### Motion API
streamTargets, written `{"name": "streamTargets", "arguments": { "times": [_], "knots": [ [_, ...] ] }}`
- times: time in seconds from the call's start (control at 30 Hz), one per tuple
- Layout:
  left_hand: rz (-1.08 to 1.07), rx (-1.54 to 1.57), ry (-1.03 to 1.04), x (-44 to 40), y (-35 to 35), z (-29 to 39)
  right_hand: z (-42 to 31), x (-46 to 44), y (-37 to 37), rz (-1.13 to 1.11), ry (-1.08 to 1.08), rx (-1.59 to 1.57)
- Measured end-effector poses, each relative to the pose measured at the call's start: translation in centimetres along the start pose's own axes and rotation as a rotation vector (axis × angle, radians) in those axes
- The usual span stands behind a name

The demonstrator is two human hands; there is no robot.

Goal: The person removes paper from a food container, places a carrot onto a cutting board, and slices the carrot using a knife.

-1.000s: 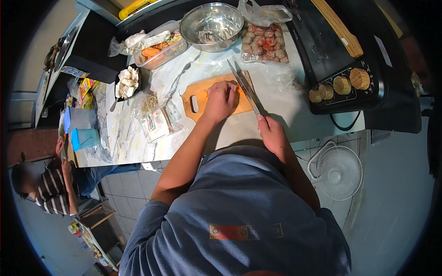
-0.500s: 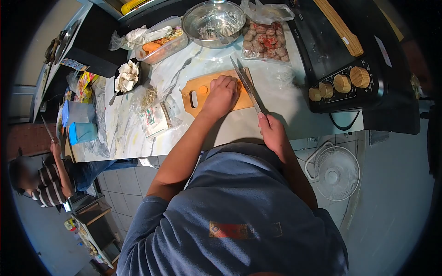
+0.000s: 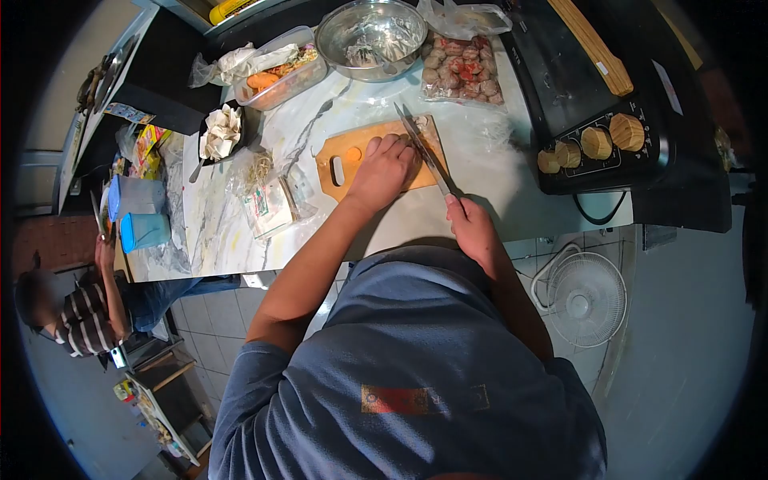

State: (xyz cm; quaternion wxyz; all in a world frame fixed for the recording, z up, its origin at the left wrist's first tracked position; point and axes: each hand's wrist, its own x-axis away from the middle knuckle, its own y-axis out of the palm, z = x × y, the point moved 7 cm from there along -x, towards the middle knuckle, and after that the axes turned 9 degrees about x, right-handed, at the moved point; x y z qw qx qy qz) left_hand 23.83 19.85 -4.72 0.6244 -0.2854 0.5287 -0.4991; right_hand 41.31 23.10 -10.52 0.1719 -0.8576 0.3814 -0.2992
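A wooden cutting board (image 3: 380, 156) with a handle slot lies on the marble-patterned counter. My left hand (image 3: 384, 172) is curled down on it, fingers closed over an orange carrot piece that they mostly hide. A round carrot slice (image 3: 353, 154) rests on the board left of the knuckles. In my right hand (image 3: 472, 228) is the handle of a long kitchen knife (image 3: 426, 150). Its blade slants up and left across the board's right part, close beside my left fingertips.
Behind the board stand a metal bowl (image 3: 372, 40), a plastic container of food (image 3: 280, 84) and a bag of meatballs (image 3: 462, 72). An electric griddle (image 3: 596, 140) is at right. Packets (image 3: 268, 208) lie left. A co-worker (image 3: 88, 312) at far left holds a knife.
The knife and my right hand have shifted slightly left, its tip a little lower. My left hand stays nearly in place. The co-worker's hands have moved.
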Motion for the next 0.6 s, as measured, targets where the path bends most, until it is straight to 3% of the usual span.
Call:
{"name": "streamTargets", "arguments": {
  "times": [0.07, 0.27, 0.5, 0.6],
  "knots": [
    [0.116, 0.064, -0.032, 0.3, -0.9, -0.3, 0.0, 0.0, 0.1, -0.003, -0.004, -0.002],
    [0.074, 0.098, -0.251, 1.2, -0.9, -1.9, -0.5, 0.1, 0.0, 0.011, -0.021, -0.011],
    [0.092, 0.21, -0.252, 1.0, -0.9, -2.6, -0.3, 0.1, -0.1, 0.015, -0.011, -0.066],
    [0.074, 0.278, -0.346, 1.3, -1.4, -3.4, -0.2, 0.2, -0.3, 0.031, -0.019, -0.061]
  ]
}}
